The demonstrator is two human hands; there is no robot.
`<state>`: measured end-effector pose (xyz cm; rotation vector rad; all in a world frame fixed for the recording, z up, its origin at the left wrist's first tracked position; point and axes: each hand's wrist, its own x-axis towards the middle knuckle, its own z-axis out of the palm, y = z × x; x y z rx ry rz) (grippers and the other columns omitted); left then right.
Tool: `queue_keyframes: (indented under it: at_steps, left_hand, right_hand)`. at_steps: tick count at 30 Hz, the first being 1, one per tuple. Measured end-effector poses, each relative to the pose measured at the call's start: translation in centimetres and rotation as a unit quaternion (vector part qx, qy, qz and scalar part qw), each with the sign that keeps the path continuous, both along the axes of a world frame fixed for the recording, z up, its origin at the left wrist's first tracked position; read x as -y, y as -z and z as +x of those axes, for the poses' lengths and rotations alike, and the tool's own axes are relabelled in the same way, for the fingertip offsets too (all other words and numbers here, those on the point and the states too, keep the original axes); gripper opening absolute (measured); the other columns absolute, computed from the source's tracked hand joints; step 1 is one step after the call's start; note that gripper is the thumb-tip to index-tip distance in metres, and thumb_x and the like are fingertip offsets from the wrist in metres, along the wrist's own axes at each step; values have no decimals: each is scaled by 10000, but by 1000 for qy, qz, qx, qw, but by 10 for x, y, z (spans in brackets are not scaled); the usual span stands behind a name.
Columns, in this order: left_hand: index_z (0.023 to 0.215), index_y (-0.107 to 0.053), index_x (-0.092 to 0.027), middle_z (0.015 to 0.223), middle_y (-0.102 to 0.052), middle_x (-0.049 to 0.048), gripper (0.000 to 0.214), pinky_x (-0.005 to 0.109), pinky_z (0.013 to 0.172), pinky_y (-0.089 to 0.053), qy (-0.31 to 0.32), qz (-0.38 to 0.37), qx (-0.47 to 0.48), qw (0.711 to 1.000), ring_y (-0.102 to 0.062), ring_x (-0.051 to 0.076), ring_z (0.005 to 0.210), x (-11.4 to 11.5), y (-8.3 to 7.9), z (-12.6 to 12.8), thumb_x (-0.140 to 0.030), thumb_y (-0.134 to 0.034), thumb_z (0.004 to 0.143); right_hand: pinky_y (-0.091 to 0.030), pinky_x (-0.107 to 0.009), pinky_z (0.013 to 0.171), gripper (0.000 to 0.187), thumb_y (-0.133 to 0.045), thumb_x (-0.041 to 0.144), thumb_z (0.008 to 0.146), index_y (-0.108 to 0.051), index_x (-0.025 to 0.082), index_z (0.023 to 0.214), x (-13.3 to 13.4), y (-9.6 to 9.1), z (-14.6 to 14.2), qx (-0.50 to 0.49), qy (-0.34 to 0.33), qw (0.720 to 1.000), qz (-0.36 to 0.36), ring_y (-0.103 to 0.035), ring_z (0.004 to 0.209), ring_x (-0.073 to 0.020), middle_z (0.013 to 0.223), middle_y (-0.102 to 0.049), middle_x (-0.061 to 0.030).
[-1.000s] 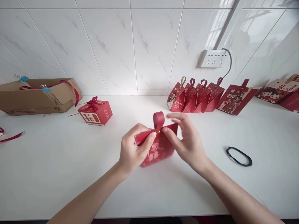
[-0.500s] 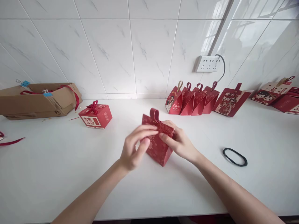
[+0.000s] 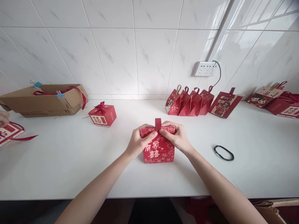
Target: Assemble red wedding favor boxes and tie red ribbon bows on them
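Observation:
A red paper gift box with pale flowers and characters stands upright on the white table, its front facing me. A short red strap loop rises from its top edge. My left hand grips the upper left of the box, thumb on the front and fingers behind. On the upper right, my right hand holds it the same way, its thumb tip close to the left one below the loop. The fingers behind the box are mostly hidden.
Several similar red boxes stand along the tiled wall. A ribbon-tied red box and a cardboard box sit left. A black band lies right. Another person's hand touches a red-and-white box at the left edge.
The gift box has turned so its front faces me squarely. My left hand has closed onto its top beside my right. The view has shifted, and another person's hand has appeared at left.

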<state>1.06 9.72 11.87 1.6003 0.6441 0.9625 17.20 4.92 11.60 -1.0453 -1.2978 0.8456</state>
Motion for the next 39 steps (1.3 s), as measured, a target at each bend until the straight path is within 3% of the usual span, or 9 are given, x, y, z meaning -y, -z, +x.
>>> queue_keyframes:
  at_steps: [8,14,19,23,26,29,32,35,39]
  left_hand:
    - [618,-534,-173,580,-530,-23,305,219,554,-391,-76,128,-71,986,-488,108,556,8,-1,3,-412,-612,791]
    - [602,-500,-174,552,-514,-28,333,216,529,-378,-104,126,-50,985,-483,107,538,14,4,6,-426,-606,792]
    - [650,-543,-172,640,-588,-6,299,228,614,-423,-143,126,-35,981,-552,131,633,29,8,11,-433,-623,771]
    - [709,-572,-178,738,-630,17,295,257,724,-448,-156,134,-25,978,-589,157,735,51,7,11,-465,-614,765]
    - [751,-599,-176,783,-645,42,334,281,758,-455,-148,141,-23,979,-602,181,785,70,1,0,-509,-610,755]
    - [930,-645,-166,828,-669,84,566,314,713,-484,-20,100,7,995,-626,224,812,84,-6,-18,-680,-487,753]
    - [1117,-603,-158,1005,-673,141,757,360,759,-501,99,0,90,991,-609,282,1005,93,-13,-31,-768,-332,759]
    - [1206,-557,-216,1257,-588,111,584,374,930,-448,137,-16,61,989,-516,272,1196,104,-23,-30,-587,-593,756]
    - [1049,-648,-182,1038,-684,91,413,371,845,-495,298,-15,-3,954,-645,249,947,131,-37,-19,-490,-626,775]
  right_hand:
    - [-441,-247,554,299,-660,446,758,-639,148,760,3,-2,3,9,-63,998,-30,-555,617,-121,725,-593,-15]
    - [-476,-283,648,306,-665,443,750,-635,142,796,9,-2,3,18,-38,999,-16,-592,697,-147,775,-619,-36]
    - [-466,-337,840,341,-733,302,682,-639,189,990,21,-36,5,152,14,986,70,-589,952,-189,1036,-625,-61]
    - [-454,-309,748,16,-644,161,732,-641,174,740,35,-66,0,320,29,941,104,-588,769,-156,798,-648,-25]
    - [-424,-285,658,60,-644,124,714,-617,164,678,49,-77,-2,351,50,930,102,-541,668,-137,722,-632,-15]
    - [-421,-268,595,41,-615,152,754,-600,162,718,71,-82,-1,290,18,953,90,-528,597,-117,697,-618,-5]
    - [-469,-262,615,73,-625,217,792,-587,159,770,98,-90,5,178,-128,972,82,-587,638,-118,711,-601,-2]
    - [-501,-268,635,125,-649,261,809,-593,150,792,123,-103,12,115,-257,956,85,-614,660,-118,732,-589,-5]
    - [-510,-254,629,108,-651,245,811,-612,147,793,146,-122,26,97,-308,943,86,-610,705,-121,766,-603,-22]
